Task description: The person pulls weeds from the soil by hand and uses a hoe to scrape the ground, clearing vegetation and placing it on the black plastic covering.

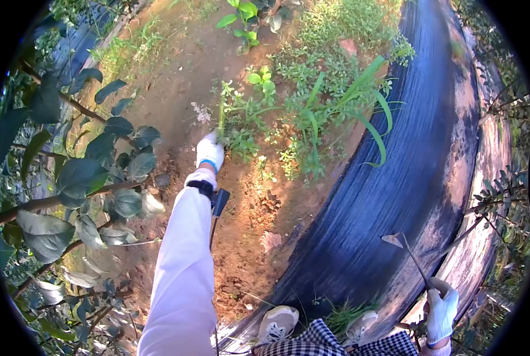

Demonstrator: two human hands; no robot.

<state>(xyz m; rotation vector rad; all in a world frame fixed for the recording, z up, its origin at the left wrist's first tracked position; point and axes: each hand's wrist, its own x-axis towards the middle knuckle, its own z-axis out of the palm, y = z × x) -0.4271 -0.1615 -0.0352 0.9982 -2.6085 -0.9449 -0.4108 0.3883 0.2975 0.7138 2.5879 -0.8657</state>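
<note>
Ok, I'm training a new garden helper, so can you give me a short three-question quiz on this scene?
1. True or false: the gloved left hand grips a green weed stem.
2. What does the right hand hold? A) watering can B) small hoe C) shears
3. Fill in: the ground sheet beside the weeds is ____ in colour.

Key: 1 true; 2 B; 3 black.
</note>
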